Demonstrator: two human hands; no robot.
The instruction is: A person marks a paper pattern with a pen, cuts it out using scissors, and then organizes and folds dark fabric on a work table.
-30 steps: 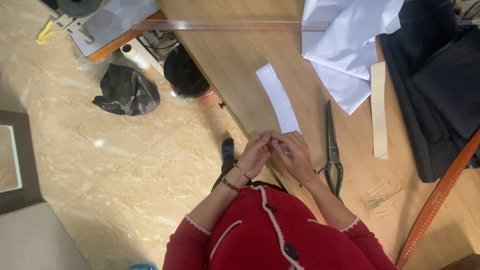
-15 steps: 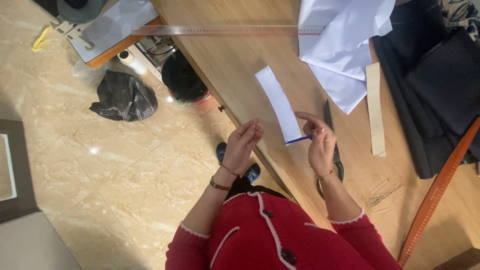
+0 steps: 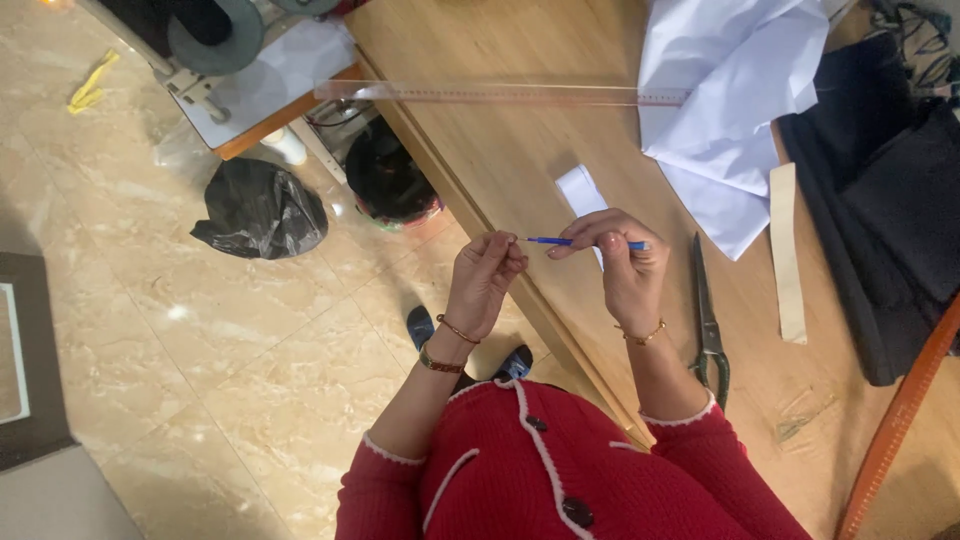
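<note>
My right hand [image 3: 625, 265] grips a thin blue pen [image 3: 560, 241] held level above the edge of the wooden table [image 3: 520, 160]. My left hand [image 3: 483, 282] pinches the pen's left tip with its fingertips. A white paper strip [image 3: 580, 190] lies on the table just beyond my right hand, partly hidden by it. Dark scissors with green handles [image 3: 708, 318] lie to the right of my right wrist. Both wrists wear bangles, and red sleeves cover my arms.
A long clear ruler [image 3: 500, 94] lies across the table's far side. White cloth [image 3: 730, 110], black cloth [image 3: 890, 220] and a beige strip [image 3: 786, 250] lie at the right. An orange bar [image 3: 895, 420] runs along the right edge. A black bag [image 3: 260, 210] and a bin [image 3: 385, 180] sit on the tiled floor.
My hands lifted off the paper strip and drew apart. The blue pen came up in my right hand, and my left hand now pinches its tip.
</note>
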